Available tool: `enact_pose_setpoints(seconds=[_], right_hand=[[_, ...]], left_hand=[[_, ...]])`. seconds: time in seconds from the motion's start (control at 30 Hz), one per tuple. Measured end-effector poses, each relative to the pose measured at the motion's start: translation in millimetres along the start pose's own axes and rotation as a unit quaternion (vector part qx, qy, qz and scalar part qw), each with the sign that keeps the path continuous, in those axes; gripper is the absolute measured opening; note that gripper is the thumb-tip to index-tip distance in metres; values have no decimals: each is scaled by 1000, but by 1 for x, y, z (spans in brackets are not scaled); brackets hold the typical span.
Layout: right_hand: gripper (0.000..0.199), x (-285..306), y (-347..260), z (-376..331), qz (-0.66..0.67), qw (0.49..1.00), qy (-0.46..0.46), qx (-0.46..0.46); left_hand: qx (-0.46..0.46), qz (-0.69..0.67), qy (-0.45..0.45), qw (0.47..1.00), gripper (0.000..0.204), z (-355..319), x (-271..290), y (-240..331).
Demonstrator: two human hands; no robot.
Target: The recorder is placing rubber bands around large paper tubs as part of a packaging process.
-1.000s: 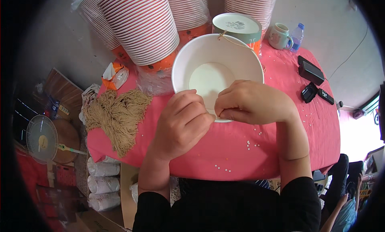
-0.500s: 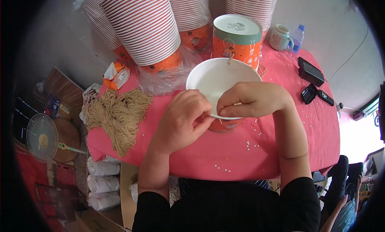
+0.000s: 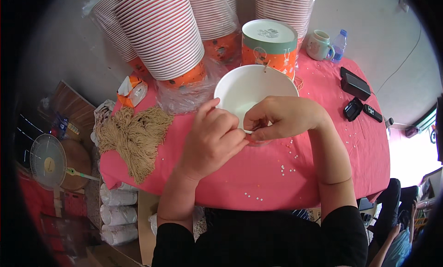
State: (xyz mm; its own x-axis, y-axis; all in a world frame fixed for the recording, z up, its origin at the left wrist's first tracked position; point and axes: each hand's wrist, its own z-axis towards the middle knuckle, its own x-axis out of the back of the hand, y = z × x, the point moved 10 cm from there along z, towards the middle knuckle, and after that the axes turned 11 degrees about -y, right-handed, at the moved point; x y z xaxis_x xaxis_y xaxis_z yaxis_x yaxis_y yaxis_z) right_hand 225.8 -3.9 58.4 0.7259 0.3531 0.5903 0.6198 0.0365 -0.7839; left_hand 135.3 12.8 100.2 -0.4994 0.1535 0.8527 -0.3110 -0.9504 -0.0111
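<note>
An orange paper bucket [image 3: 251, 84] with a white inside stands mouth-up on the table before me. A thin beige string [image 3: 266, 69] passes through its far rim. My left hand [image 3: 213, 140] is closed at the near rim, thumb and forefinger pinched there and the other fingers bent along the side. From the right my right hand [image 3: 281, 119] bends over the same rim, its fingers curled inside and its thumb near the edge. Both hands' fingertips nearly meet. Whether a string lies between them is hidden.
Tall stacks of paper buckets [image 3: 159, 33] and an upturned bucket [image 3: 269, 33] stand behind. A bundle of beige strings [image 3: 134, 140] lies left. A mug [image 3: 319, 45], a bottle [image 3: 340, 46] and black cases [image 3: 355, 84] sit right. Small white dots are scattered on the pink tablecloth [image 3: 230, 184].
My left hand's fingers have loosened and spread a little at the rim. My right fingers and thumb have shifted slightly left along it. The whole view has shifted slightly.
</note>
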Motion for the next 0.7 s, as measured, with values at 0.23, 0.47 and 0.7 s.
enact_pose_setpoints(seconds=[0.23, 0.47, 0.7], right_hand=[[14, -1, 2, 5, -5, 1000, 4, -2], [15, -4, 0, 5, -28, 1000, 2, 4], [18, 7, -13, 1, -38, 997, 53, 37]], left_hand=[[-39, 53, 42, 997, 8, -8, 0, 11], [-38, 30, 37, 998, 16, -6, 1, 9], [17, -110, 86, 990, 25, -10, 23, -14]])
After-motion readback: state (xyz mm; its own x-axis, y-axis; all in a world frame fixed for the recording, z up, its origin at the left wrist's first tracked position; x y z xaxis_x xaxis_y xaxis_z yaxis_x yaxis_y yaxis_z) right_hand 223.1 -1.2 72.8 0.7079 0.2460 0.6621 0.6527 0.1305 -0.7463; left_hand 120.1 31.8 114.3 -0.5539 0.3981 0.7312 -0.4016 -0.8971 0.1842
